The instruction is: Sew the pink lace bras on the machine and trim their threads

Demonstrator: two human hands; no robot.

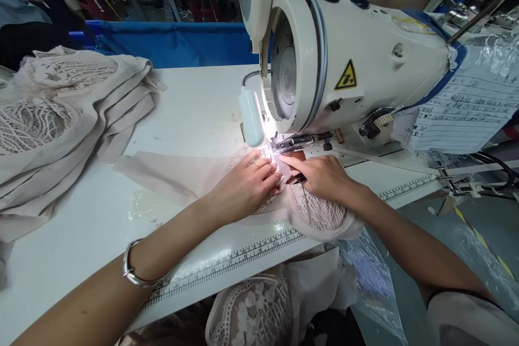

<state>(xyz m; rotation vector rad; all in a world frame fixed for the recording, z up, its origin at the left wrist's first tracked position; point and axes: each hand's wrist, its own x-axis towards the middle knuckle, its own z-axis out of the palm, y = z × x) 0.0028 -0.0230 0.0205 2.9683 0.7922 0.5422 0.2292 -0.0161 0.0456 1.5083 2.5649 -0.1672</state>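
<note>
A pale pink lace bra (pixel 320 210) lies on the white table beneath the sewing machine's lit needle area, its thin band (pixel 162 170) trailing left. My left hand (pixel 251 181), a ring on one finger, is closed on the lace just left of the presser foot (pixel 275 146). To the right, my right hand (pixel 326 175) points its index finger at the fabric by the foot. Its other fingers curl around a small dark tool (pixel 298 178), mostly hidden, whose kind I cannot make out. The lace cup bulges below my right wrist.
The white sewing machine (pixel 365 59) fills the upper right, with a small lamp (pixel 251 116) beside its needle. Stacked lace bras (pixel 73 97) lie at left. A ruler strip (pixel 243 257) follows the front edge. More lace pieces (pixel 259 308) rest below it. Handwritten paper (pixel 458 102) hangs right.
</note>
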